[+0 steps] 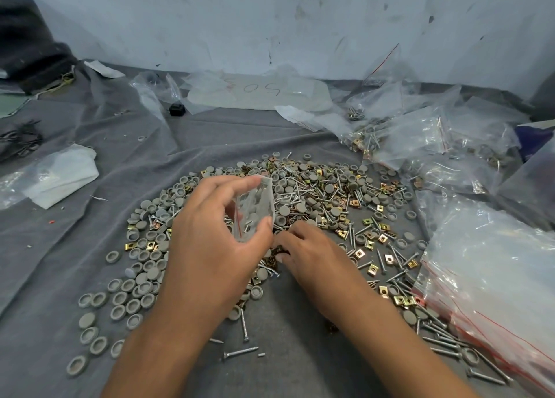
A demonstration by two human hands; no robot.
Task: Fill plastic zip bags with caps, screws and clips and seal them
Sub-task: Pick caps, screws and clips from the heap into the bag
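Note:
My left hand (210, 232) grips a small clear zip bag (255, 208) with a red seal line, held up above the pile; grey caps show inside it. My right hand (306, 253) lies low on the pile just right of the bag, fingers curled down into brass clips (271, 253) and screws; what they pinch is hidden. The pile spreads over the grey cloth (45, 262): grey round caps (129, 304) to the left, silver screws (240, 352) in front and right, brass square clips (372, 270) scattered to the right.
A stack of empty zip bags (492, 262) lies at the right edge. Filled bags (420, 139) are heaped at the back right. More plastic sheets with a paper marked "50" (261, 92) lie by the wall. White plastic (60, 175) lies at the left.

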